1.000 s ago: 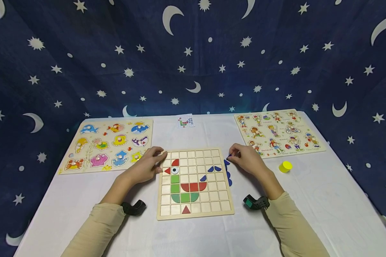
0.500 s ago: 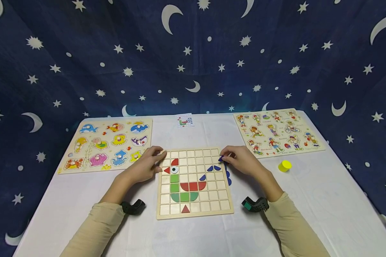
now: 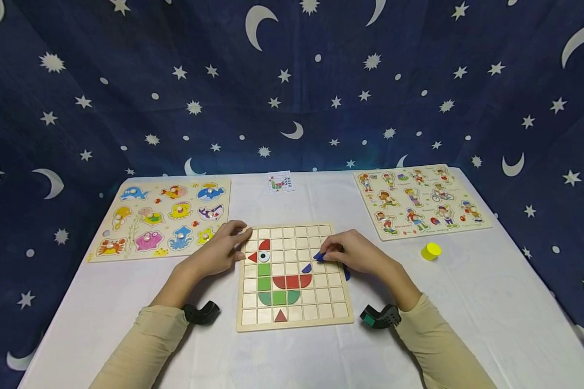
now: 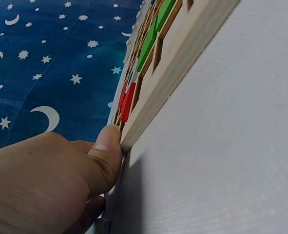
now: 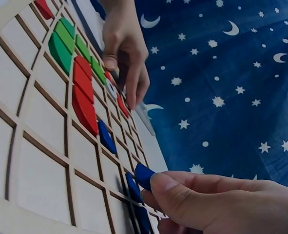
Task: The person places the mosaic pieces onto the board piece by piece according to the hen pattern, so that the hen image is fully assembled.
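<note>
A wooden grid board [image 3: 309, 313] lies in front of me with red, green and blue pieces set in its cells, forming a bird-like figure. My left hand [image 3: 216, 254] rests at the board's upper left edge, thumb [image 4: 107, 139] touching the rim and its fingers spread along it. Between thumb and fingers, my right hand [image 3: 360, 251] pinches a blue puzzle piece [image 5: 144, 176] over the right part of the grid. Close under it in the right wrist view sit blue pieces [image 5: 133, 187] in the cells. Another blue piece [image 3: 306, 268] lies above the red row.
Loose blue pieces [image 3: 347, 274] lie at the board's right edge, partly hidden by my right hand. A sea-animal puzzle [image 3: 172, 219] stands left, a sports-figure puzzle [image 3: 423, 202] right. A yellow cylinder [image 3: 431, 251] is near the latter. A small pattern card [image 3: 279, 182] lies behind the board.
My right hand has carried the blue puzzle piece from beside the board's right edge leftward and nearer, over the grid. The left hand stays at the rim.
</note>
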### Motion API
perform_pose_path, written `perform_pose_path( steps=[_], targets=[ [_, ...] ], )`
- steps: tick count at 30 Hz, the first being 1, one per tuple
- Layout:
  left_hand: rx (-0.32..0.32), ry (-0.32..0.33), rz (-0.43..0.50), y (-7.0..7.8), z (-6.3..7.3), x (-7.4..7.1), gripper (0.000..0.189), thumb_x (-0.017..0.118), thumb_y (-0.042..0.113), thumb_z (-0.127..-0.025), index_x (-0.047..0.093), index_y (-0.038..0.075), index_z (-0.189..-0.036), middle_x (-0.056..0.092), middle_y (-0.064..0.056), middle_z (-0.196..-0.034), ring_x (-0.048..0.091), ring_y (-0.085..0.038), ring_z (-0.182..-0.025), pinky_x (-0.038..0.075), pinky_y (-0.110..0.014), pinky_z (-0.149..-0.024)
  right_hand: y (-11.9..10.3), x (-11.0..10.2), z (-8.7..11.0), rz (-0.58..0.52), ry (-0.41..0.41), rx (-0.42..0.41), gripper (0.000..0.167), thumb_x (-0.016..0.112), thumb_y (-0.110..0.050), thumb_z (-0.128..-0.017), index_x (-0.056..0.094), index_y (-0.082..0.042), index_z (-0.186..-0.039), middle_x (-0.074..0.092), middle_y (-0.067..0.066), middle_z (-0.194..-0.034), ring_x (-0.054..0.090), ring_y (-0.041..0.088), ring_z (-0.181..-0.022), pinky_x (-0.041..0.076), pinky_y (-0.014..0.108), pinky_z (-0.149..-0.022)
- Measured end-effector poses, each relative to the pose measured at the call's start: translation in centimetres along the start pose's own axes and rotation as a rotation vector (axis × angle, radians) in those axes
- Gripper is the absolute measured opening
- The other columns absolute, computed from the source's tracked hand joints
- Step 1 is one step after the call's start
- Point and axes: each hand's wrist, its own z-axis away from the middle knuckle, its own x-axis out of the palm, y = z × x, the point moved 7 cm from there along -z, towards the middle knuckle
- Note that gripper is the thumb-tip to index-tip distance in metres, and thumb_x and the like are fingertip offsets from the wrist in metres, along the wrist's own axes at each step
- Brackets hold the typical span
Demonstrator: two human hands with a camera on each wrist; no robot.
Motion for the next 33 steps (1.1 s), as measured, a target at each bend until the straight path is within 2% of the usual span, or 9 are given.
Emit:
perform_pose_path(
  steps=[11,20,33],
  targets=[
    [0.001,-0.003,-0.009,-0.1,-0.1,0.1,0.061,0.067,0.019,-0.088,0.042,0.005,-0.142,0.039,-0.014,-0.141,0.037,-0.029,-0.131,0.035,-0.045,-0.110,-0.7,0.9,0.0,0.077,-0.042,-0.049,0.004,0.070,-0.022,-0.085,0.071,-0.018,-0.087,0.065,-0.011,-0.084,0.053,0.004,-0.073,0.046,0.021,-0.068],
    [-0.021,-0.013,-0.003,-0.2,0.0,0.1,0.060,0.066,0.019,-0.088,0.042,0.006,-0.142,0.039,-0.013,-0.142,0.036,-0.028,-0.131,0.035,-0.045,-0.110,-0.8,1.2,0.1,0.136,-0.061,-0.061,0.008,0.068,-0.024,-0.087,0.071,-0.017,-0.089,0.066,-0.010,-0.090,0.057,0.004,-0.082,0.048,0.026,-0.078],
    [-0.019,-0.010,0.002,-0.1,0.0,0.1,0.060,0.066,0.018,-0.088,0.042,0.006,-0.142,0.038,-0.013,-0.142,0.036,-0.029,-0.132,0.035,-0.045,-0.110,-1.3,1.2,0.2,0.137,-0.061,-0.085,0.005,0.070,-0.020,-0.086,0.072,-0.017,-0.090,0.060,-0.011,-0.084,0.051,0.004,-0.075,0.045,0.024,-0.073]
  ],
)
